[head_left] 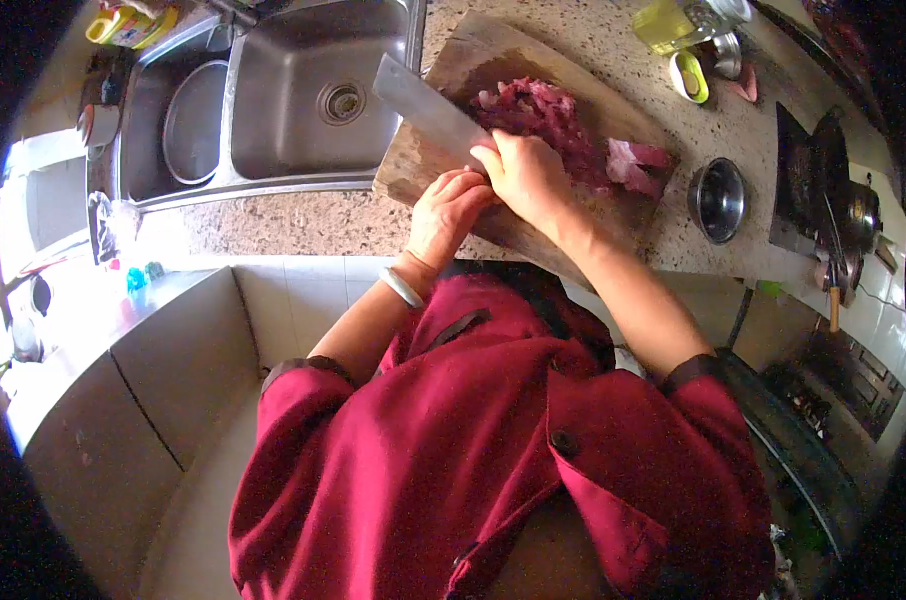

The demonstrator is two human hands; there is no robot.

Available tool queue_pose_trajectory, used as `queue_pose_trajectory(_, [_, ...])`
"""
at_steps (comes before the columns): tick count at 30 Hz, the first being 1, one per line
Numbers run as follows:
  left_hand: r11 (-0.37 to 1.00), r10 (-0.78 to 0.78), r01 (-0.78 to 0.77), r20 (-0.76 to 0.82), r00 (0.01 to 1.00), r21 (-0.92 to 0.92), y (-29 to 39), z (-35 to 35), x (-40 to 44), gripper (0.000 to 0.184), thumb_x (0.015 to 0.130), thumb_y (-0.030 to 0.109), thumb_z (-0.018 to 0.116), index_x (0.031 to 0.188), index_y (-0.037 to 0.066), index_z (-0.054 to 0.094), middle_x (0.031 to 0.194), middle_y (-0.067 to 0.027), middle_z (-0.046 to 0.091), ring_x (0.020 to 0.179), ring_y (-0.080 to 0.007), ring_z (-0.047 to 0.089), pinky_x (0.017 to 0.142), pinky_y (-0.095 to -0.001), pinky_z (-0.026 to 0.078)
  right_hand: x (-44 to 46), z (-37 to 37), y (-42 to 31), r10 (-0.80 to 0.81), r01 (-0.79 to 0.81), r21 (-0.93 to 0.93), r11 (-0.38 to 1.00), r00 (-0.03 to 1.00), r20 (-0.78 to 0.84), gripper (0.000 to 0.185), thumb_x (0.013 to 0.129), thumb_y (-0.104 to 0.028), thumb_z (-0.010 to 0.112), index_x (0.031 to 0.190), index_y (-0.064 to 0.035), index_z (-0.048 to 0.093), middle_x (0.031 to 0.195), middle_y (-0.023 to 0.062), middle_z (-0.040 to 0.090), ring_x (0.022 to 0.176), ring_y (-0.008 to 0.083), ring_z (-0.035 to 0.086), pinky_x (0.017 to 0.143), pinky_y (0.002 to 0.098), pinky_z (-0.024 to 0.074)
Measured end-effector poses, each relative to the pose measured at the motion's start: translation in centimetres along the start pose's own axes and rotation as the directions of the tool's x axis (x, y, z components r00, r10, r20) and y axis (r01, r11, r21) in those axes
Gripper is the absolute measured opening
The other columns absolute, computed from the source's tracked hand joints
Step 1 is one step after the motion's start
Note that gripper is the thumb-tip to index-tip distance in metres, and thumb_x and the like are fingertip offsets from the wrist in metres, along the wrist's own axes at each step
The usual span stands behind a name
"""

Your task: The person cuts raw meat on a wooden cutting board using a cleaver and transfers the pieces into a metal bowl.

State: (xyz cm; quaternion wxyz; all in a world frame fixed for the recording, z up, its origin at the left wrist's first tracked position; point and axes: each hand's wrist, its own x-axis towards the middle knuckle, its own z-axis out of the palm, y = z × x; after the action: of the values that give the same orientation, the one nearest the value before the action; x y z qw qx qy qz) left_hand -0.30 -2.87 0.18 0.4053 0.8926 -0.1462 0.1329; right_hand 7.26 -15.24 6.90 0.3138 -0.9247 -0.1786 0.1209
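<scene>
My right hand is wrapped round the grip end of a cleaver, its broad blade pointing up and left over the edge of the wooden cutting board. Close beside it, my left hand has its fingers bent and pressed together at the board's near edge, just below the blade. Whatever lies under those fingers is hidden. Sliced raw red meat is heaped on the board beyond my right hand. A paler chunk of meat sits apart at the right end of the board.
A steel double sink adjoins the board on the left, with a round basin in its left bowl. To the right stand a dark metal bowl, an oil bottle and a gas stove with a pan.
</scene>
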Motion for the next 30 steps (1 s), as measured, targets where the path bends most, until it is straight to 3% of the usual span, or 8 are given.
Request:
queue_pose_trajectory(3, [0.999,0.052,-0.052,0.005,0.999,0.002,-0.2,-0.5,0.3,0.022,0.070,0.009,0.062,0.092,0.013,0.063,0.091,-0.0033,0.058,0.092,-0.0233,0.056,0.083,-0.0315,0.047,0.6,1.4,2.3,-0.046,0.054,0.053,0.997,0.988,-0.150,0.029,0.088,-0.025,0.055,0.084,0.0030,0.060,0.067,0.0231,0.060,0.061,0.0363,0.062,0.054,0.0407,0.0481])
queue_pose_trajectory(5, [0.997,0.069,-0.067,0.075,0.995,-0.024,-0.2,-0.8,0.1,0.021,0.071,0.010,0.064,0.092,0.013,0.063,0.095,-0.0038,0.058,0.094,-0.0239,0.055,0.083,-0.0331,0.047,-0.2,0.1,2.1,0.111,-0.065,0.273,0.960,0.981,-0.157,0.029,0.088,-0.025,0.055,0.085,0.0031,0.060,0.062,0.0183,0.060,0.049,0.0255,0.061,0.046,0.0355,0.0461])
queue_pose_trajectory(6, [0.998,0.066,-0.064,0.077,0.995,-0.026,-0.1,-1.0,-0.1,0.021,0.071,0.010,0.064,0.092,0.013,0.063,0.095,-0.0038,0.058,0.094,-0.0239,0.055,0.083,-0.0331,0.047,-1.0,-1.2,1.7,0.110,-0.068,0.229,0.971,0.978,-0.175,0.029,0.089,-0.025,0.054,0.085,0.0032,0.060,0.058,0.0143,0.059,0.043,0.0160,0.056,0.041,0.0323,0.0435])
queue_pose_trajectory(9, [0.997,0.072,-0.072,-0.004,0.997,0.018,0.2,-1.2,-0.1,0.025,0.070,0.009,0.065,0.094,0.012,0.062,0.100,-0.0044,0.056,0.097,-0.0248,0.053,0.083,-0.0354,0.046,-4.2,-4.8,1.7,0.032,-0.034,-0.041,0.999,0.997,-0.068,0.028,0.089,-0.025,0.053,0.084,0.0025,0.059,0.064,0.0207,0.059,0.057,0.0335,0.060,0.051,0.0391,0.0456])
queue_pose_trajectory(12, [0.999,0.049,-0.049,-0.029,0.998,0.024,-0.3,-1.6,-0.4,0.025,0.072,0.007,0.064,0.096,0.010,0.060,0.102,-0.0054,0.056,0.098,-0.0259,0.052,0.082,-0.0367,0.046,-7.4,-5.5,1.8,0.022,-0.020,-0.074,0.997,1.000,0.020,0.026,0.087,-0.024,0.055,0.075,-0.0012,0.056,0.064,0.0210,0.058,0.061,0.0392,0.058,0.055,0.0456,0.0451])
queue_pose_trajectory(22, [1.000,-0.014,0.015,0.047,0.999,-0.018,-1.0,-1.1,-0.4,0.018,0.074,0.008,0.062,0.091,0.009,0.061,0.098,-0.0064,0.058,0.095,-0.0254,0.055,0.081,-0.0339,0.047,-9.3,-4.8,1.5,0.104,-0.074,-0.188,0.979,0.982,0.159,0.025,0.087,-0.023,0.054,0.077,0.0004,0.056,0.070,0.0212,0.060,0.065,0.0387,0.060,0.058,0.0464,0.0469])
queue_pose_trajectory(25, [1.000,0.023,-0.024,0.060,0.998,0.017,-0.9,-1.5,-0.1,0.017,0.073,0.008,0.060,0.091,0.010,0.061,0.098,-0.0054,0.058,0.096,-0.0245,0.055,0.083,-0.0328,0.047,-7.0,-4.4,-0.1,0.137,-0.115,-0.131,0.985,0.975,0.172,0.026,0.087,-0.023,0.053,0.077,0.0004,0.056,0.070,0.0221,0.060,0.066,0.0399,0.060,0.059,0.0477,0.0469])
queue_pose_trajectory(30, [1.000,0.025,-0.024,0.045,0.999,-0.017,-1.2,-0.9,-0.3,0.022,0.070,0.010,0.058,0.091,0.011,0.062,0.098,-0.0037,0.059,0.096,-0.0227,0.056,0.083,-0.0318,0.047,-2.7,-0.3,0.6,0.031,-0.020,-0.117,0.993,0.995,0.094,0.027,0.088,-0.025,0.052,0.078,0.0003,0.057,0.071,0.0231,0.060,0.067,0.0411,0.059,0.060,0.0484,0.0469])
